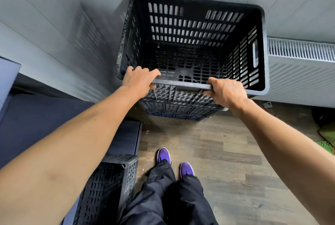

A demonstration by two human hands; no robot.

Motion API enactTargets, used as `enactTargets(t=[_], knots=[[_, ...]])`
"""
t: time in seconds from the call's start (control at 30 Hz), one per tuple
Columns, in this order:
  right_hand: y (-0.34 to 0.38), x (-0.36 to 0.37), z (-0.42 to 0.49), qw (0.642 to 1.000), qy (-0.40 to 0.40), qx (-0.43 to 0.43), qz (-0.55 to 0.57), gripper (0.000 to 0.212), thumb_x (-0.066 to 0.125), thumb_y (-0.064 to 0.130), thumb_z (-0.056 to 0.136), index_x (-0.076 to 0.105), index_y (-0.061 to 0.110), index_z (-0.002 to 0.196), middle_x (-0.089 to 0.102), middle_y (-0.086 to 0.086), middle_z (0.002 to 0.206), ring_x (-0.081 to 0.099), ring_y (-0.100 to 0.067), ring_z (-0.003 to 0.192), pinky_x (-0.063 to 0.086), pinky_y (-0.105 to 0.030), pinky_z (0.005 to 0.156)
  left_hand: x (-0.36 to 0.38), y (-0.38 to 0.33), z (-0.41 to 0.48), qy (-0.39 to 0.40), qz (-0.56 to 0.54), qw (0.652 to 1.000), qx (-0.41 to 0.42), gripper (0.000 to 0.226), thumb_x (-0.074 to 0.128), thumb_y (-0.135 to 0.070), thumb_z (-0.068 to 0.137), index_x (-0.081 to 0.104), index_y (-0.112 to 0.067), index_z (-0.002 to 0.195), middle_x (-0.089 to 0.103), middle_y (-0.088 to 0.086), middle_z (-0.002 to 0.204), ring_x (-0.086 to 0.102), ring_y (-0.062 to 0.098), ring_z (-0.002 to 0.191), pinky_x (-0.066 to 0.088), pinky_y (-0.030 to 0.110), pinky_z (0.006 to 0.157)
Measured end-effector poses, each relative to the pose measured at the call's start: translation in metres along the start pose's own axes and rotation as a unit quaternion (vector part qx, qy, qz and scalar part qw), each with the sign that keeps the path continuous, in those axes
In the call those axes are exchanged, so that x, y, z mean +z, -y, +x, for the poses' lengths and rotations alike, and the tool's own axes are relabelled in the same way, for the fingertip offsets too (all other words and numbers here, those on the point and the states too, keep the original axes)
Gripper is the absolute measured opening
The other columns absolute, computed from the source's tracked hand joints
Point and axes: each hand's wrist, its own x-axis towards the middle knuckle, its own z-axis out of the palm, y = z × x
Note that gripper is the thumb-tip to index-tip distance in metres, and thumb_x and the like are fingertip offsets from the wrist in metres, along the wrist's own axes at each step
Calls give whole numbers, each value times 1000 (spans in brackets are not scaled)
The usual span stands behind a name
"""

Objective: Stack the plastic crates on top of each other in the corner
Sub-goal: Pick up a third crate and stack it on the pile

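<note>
Top crate [192, 43] is seen seated on stack in wall corner, beside radiator [301, 50]. Near rim is gripped by left hand [139, 79] and right hand [226, 92], fingers curled over edge. Spare crate [112, 183] is left on floor (lower left), judged not yet stacked.

We find the top crate [192, 43] set in the corner of the floor [226, 152], on top of other crates [174, 110] stacked beneath it, its back and left sides close against the walls [54, 25]. A radiator [299, 65] stands just to its right along the back wall. Our left hand [139, 79] and right hand [226, 92] grip its near rim. Another crate [108, 184] sits on the floor at our left, beside our feet [174, 161].
</note>
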Motion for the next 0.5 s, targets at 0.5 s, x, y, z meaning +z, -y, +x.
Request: enactTargets(t=[0.5], knots=[[-1, -12, -67, 996, -51, -56, 39, 51, 58, 30, 89, 43, 10, 133, 55, -16, 124, 51, -38, 111, 47, -46, 91, -4, -79, -109, -61, -125, 986, -88, 65, 55, -24, 98, 22, -19, 153, 21, 9, 158, 12, 27, 148, 23, 49, 115]])
